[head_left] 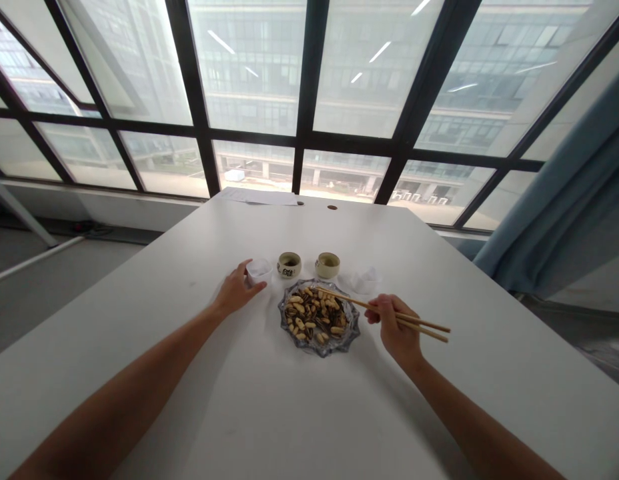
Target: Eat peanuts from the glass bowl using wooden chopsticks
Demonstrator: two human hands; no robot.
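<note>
My right hand (398, 328) is closed around a pair of wooden chopsticks (357, 302). Their tips reach over the far side of a scalloped glass dish (353, 339), which holds peanuts (300, 325) mixed with dark striped seeds, apparently sunflower seeds. Whether the tips pinch anything is too small to tell. At the dish's far left, my left hand (235, 290) has thumb and fingers around a small translucent white cup (259, 271). What the cup holds is unclear.
Beyond the dish stand two small ceramic cups, one with dark writing (289, 265) and a plainer one (328, 265). Crumpled clear plastic or a clear container (365, 281) lies to the right. White sheets (259, 197) rest at the table's far edge, near the windows.
</note>
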